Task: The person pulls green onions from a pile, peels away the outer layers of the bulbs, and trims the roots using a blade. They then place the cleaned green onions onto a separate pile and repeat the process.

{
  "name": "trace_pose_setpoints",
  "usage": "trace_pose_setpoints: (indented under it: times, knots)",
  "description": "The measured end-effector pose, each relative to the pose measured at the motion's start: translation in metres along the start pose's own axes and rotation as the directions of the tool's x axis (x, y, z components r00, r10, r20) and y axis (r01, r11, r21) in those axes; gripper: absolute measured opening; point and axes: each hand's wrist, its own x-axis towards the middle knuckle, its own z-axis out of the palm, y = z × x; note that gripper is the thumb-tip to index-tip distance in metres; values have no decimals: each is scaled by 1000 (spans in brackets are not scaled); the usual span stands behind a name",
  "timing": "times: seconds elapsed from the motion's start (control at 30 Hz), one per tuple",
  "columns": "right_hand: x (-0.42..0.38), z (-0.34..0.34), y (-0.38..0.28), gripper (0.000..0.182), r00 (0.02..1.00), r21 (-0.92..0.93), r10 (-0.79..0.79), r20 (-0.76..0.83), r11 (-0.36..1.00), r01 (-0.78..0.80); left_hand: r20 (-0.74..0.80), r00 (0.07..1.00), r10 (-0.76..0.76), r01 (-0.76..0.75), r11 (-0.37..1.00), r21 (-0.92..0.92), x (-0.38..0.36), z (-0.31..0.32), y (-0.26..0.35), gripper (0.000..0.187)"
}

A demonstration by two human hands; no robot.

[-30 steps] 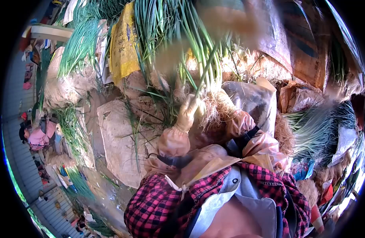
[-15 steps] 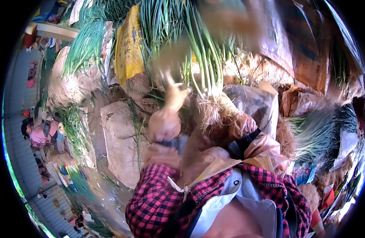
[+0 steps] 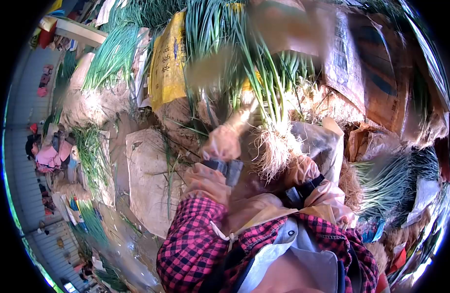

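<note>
A bunch of green onions (image 3: 271, 93) stands in front of me, leaves up, with pale, stringy roots (image 3: 276, 149) hanging below. My right hand (image 3: 294, 144), in a yellowish glove, is closed round its lower part on the right side, largely hidden by the roots. On the left, my left hand (image 3: 244, 116), also gloved, has its fingertips at the lower stalks; they are blurred, so their grip cannot be made out. Dark bands circle both sleeve cuffs.
More onion bundles lie at the upper left (image 3: 112, 58) and right (image 3: 386, 178). A yellow printed sack (image 3: 167, 61) stands behind, a pale sack (image 3: 149, 171) lies left. A grey plastic sheet (image 3: 315, 141) is beside the bunch. Person in pink (image 3: 54, 151), far left.
My left hand has moved right, to the stalks, and its spread fingers have come closer together. The bunch and my right hand sit slightly lower and further right in view.
</note>
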Motion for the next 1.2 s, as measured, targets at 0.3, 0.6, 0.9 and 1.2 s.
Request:
trace_pose_setpoints:
  times: [0.3,0.6,0.9,1.2]
  knots:
    - [6,16,-4,19,989,-98,145,-34,984,-148,-218,972,-86,35,973,-229,119,38,-105,42]
    - [18,-2,16,18,990,-48,140,-2,989,-140,-387,921,43,-42,999,10,125,75,-96,38]
    - [2,10,-6,17,972,8,188,142,981,-191,-489,869,-74,105,994,36,151,35,-126,42]
    - [9,-2,1,16,986,38,136,99,989,-140,-384,916,119,-161,984,-78,126,33,-63,27]
